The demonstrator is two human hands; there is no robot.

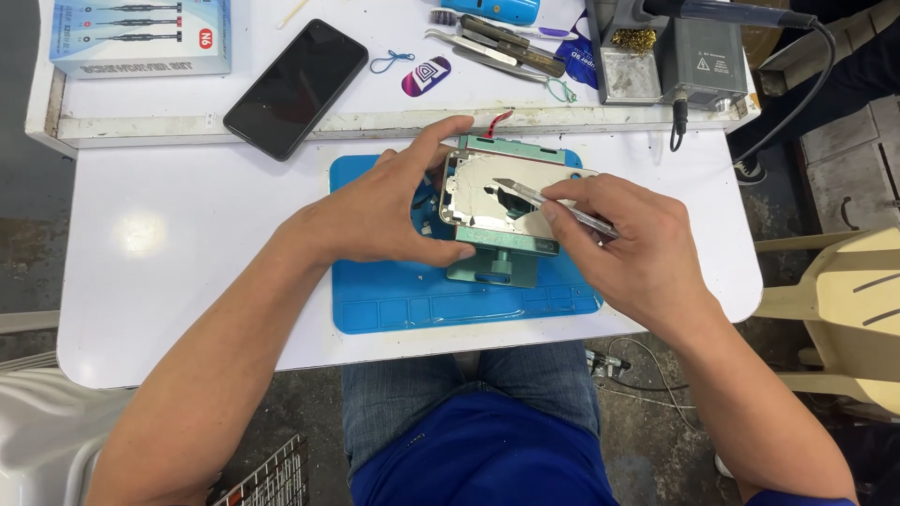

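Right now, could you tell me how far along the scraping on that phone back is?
Partly done: the middle of the phone back shows bare shiny metal. In hand: the left hand steadies it on the green holder while the right hand works a blade across it. Left: dark patches remain near the blade tip.

Light: bright and even, coming from above.
Glare: a soft white spot on the table [141,230] at the left.
Shadows: weak and short under the hands.
Sharpness: centre clear, no motion blur.
Edges: slightly bent, floor darker.
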